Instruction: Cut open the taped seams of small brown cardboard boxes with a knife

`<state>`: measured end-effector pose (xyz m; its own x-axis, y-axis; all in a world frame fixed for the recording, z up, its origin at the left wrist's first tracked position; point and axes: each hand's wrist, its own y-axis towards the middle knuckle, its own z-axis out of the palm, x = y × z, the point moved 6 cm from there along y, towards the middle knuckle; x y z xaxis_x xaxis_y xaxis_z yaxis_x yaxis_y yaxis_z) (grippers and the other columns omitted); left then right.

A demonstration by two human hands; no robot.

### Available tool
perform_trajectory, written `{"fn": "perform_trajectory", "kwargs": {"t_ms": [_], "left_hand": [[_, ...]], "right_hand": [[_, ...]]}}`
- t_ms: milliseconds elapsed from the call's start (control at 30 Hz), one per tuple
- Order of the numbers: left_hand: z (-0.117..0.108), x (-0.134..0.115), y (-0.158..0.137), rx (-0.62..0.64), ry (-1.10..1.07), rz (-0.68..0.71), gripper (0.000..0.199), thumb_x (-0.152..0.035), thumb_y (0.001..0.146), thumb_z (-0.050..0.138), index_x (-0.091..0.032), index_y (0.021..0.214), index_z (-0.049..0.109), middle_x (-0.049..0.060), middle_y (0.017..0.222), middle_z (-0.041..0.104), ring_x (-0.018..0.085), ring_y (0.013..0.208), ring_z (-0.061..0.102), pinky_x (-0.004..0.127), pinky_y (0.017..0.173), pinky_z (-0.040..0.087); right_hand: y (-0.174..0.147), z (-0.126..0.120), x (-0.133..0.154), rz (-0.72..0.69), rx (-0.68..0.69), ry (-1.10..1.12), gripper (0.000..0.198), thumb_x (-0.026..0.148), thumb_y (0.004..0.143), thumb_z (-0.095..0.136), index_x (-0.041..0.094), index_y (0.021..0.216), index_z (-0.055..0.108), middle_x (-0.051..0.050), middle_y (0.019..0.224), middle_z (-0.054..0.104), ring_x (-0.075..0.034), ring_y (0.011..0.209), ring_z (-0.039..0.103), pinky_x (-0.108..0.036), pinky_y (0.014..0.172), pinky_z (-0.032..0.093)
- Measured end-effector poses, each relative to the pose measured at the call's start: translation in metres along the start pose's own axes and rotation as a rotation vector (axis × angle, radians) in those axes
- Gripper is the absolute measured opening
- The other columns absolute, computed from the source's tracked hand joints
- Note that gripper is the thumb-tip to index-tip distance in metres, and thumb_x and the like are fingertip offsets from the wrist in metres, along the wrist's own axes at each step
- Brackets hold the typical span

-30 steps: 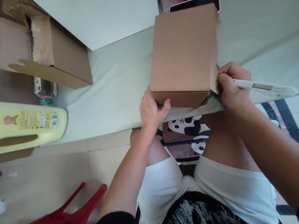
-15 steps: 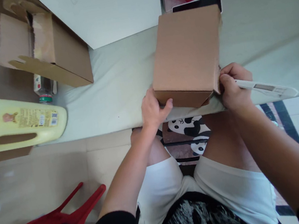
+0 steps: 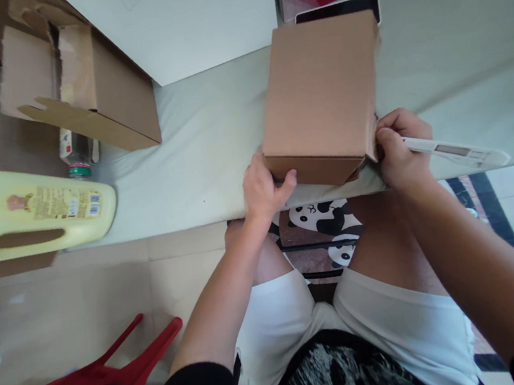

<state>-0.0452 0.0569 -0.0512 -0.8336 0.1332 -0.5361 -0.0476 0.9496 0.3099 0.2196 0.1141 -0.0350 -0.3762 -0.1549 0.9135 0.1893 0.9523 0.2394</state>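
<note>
A brown cardboard box (image 3: 319,86) lies on the pale cloth-covered table, its flaps closed and its right edge looking rough. My left hand (image 3: 263,185) grips the box's near left corner, thumb along the front side and fingers partly hidden behind the corner. At the near right edge of the box, my right hand (image 3: 402,145) is closed around a slim white tool with a grey display (image 3: 457,150), which looks like a digital thermometer. The tool's handle sticks out to the right; its other end is hidden by my fingers and the box.
A black-faced, white-edged device (image 3: 337,8) lies behind the box. Further left stand a large white box (image 3: 196,17), an opened carton (image 3: 123,90), a clear bottle (image 3: 79,153) and a yellow jug (image 3: 36,209). A red plastic stool (image 3: 132,360) is on the floor.
Almost nothing differs. My right hand and the white tool have shifted very slightly left, while my left hand keeps its grip on the box.
</note>
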Motion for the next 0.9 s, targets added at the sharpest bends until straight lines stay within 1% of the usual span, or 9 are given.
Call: {"fn": "perform_trajectory", "kwargs": {"t_ms": [267, 400, 633, 800, 900], "left_hand": [[0.0017, 0.0034, -0.0011, 0.004, 0.027, -0.011, 0.075, -0.079, 0.091, 0.034, -0.016, 0.125, 0.056, 0.015, 0.107, 0.068, 0.032, 0.100, 0.068, 0.046, 0.082, 0.055], [0.0014, 0.0020, -0.0005, -0.021, 0.024, 0.023, 0.079, -0.080, 0.092, 0.030, -0.014, 0.128, 0.055, 0.016, 0.107, 0.068, 0.033, 0.101, 0.069, 0.047, 0.082, 0.055], [0.0014, 0.0004, 0.0000, -0.037, 0.028, 0.046, 0.079, -0.080, 0.092, 0.028, -0.014, 0.124, 0.057, 0.016, 0.103, 0.068, 0.032, 0.099, 0.068, 0.046, 0.081, 0.054], [0.0014, 0.0014, -0.0004, -0.019, 0.019, 0.027, 0.080, -0.081, 0.091, 0.030, -0.014, 0.126, 0.056, 0.016, 0.106, 0.067, 0.032, 0.100, 0.068, 0.046, 0.082, 0.054], [0.0011, 0.0021, -0.0004, -0.011, 0.013, 0.015, 0.077, -0.080, 0.091, 0.031, -0.015, 0.123, 0.057, 0.017, 0.107, 0.067, 0.033, 0.103, 0.068, 0.047, 0.084, 0.054]], "right_hand": [[0.0003, 0.0013, -0.0017, -0.019, -0.009, 0.001, 0.010, 0.030, 0.067, 0.049, 0.023, 0.060, 0.053, 0.004, 0.051, 0.048, -0.013, 0.050, 0.041, -0.029, 0.051, 0.031], [0.0008, 0.0011, -0.0028, -0.031, -0.007, -0.009, 0.010, 0.030, 0.067, 0.050, 0.023, 0.060, 0.053, 0.004, 0.051, 0.049, -0.013, 0.049, 0.041, -0.029, 0.051, 0.032], [-0.0001, 0.0015, -0.0017, -0.037, -0.001, 0.010, 0.010, 0.028, 0.067, 0.050, 0.022, 0.060, 0.053, 0.005, 0.050, 0.048, -0.012, 0.048, 0.040, -0.027, 0.050, 0.030], [0.0004, 0.0015, -0.0037, -0.035, 0.008, 0.021, 0.010, 0.029, 0.068, 0.051, 0.022, 0.062, 0.054, 0.005, 0.051, 0.048, -0.011, 0.047, 0.039, -0.028, 0.050, 0.030], [0.0007, 0.0010, -0.0044, -0.015, 0.005, 0.008, 0.009, 0.029, 0.067, 0.050, 0.023, 0.061, 0.053, 0.005, 0.051, 0.047, -0.012, 0.048, 0.039, -0.029, 0.051, 0.031]]}}
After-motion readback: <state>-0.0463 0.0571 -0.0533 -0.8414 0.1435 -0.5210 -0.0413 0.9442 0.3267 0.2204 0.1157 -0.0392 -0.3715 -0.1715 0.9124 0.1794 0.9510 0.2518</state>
